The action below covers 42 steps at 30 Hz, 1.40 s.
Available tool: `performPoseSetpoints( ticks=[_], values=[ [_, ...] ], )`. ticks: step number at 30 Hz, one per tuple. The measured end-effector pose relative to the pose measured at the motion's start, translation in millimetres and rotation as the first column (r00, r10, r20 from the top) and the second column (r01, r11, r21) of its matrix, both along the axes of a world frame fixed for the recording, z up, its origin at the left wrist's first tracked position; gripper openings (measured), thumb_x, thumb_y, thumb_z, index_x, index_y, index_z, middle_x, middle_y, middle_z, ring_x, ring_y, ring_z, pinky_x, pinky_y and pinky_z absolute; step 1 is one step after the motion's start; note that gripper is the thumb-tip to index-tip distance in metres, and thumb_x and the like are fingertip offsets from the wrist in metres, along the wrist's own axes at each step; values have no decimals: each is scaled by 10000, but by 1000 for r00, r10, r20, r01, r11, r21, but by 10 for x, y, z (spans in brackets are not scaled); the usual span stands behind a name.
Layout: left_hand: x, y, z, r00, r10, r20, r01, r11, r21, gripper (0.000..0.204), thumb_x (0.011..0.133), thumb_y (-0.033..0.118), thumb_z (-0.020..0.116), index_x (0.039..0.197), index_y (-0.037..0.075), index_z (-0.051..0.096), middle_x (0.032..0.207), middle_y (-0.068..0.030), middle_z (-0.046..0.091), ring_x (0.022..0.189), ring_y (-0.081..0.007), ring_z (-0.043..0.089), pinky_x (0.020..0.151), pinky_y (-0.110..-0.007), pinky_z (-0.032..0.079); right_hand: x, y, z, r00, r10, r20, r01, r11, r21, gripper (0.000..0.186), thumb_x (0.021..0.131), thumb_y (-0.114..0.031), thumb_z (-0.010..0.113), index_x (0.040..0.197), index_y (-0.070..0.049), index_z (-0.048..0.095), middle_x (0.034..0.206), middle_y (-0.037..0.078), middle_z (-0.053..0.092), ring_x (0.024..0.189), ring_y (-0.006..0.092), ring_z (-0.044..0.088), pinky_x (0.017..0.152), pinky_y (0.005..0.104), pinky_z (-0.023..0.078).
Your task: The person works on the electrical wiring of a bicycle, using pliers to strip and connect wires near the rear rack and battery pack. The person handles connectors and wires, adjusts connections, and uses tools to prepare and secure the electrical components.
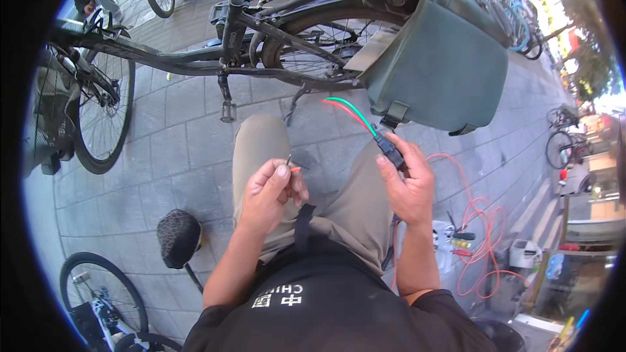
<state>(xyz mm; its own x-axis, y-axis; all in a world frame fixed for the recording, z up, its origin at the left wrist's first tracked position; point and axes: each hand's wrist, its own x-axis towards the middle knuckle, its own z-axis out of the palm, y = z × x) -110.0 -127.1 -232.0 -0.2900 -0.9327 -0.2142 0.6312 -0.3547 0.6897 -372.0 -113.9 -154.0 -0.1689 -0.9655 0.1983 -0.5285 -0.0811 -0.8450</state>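
Wires arching free of a black connector, pinched between thumb and fingers of the right hand by the right knee, could pull loose if snagged; the left hand pinches a tiny red-tipped piece, easily dropped onto the paving should fingertips slacken. From here, the connector looks hard and blocky, the wires smooth, green and red, the paving matte.

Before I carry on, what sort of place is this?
Most likely an outdoor street-side pavement: grey paving slabs cover the ground, a black bicycle stands ahead, and tree foliage shows at the right.
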Motion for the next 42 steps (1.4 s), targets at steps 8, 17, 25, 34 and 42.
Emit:
performPoseSetpoints(
  ticks=[8,17,25,34,42],
  values=[
    [184,195,-98,994,-35,-101,26,995,-93,225,1158,276,569,1134,66,646,938,-91,705,863,-205,717,724,-331,557,224,-256,106,941,-46,336,48,999,2,430,970,-71,835,1307,18,584,1128,87,691,837,71,625,722,247,532],
    [-386,25,250,986,141,-91,-156,969,-192,212,1201,317,482,1224,130,580,1079,33,623,1003,-80,618,870,-283,532,1028,97,-47,934,179,-309,-263,931,-253,458,911,-40,813,1335,10,648,1377,194,647,971,315,731,816,386,609],
    [-161,2,440,979,134,153,-104,976,-191,280,1197,416,448,1251,145,494,775,-22,528,532,-88,450,532,-287,479,525,-89,655,676,407,-614,-597,791,-133,558,846,-251,865,1316,-18,674,1361,157,653,1203,354,638,1052,503,478],
    [-212,140,534,870,190,456,-9,929,-371,241,1209,340,428,1269,119,502,725,55,435,536,-20,413,462,-217,386,495,-154,594,632,597,-494,-641,761,100,661,931,-320,826,1477,-50,569,1198,173,693,904,393,750,737,453,613],
    [-120,358,529,852,179,492,0,940,-342,234,1195,272,489,1213,47,549,820,16,544,662,-40,485,570,-237,429,520,-64,562,606,684,-406,-638,723,265,654,955,-387,799,1449,-24,570,1182,195,699,954,423,737,782,516,600]
  ],
)
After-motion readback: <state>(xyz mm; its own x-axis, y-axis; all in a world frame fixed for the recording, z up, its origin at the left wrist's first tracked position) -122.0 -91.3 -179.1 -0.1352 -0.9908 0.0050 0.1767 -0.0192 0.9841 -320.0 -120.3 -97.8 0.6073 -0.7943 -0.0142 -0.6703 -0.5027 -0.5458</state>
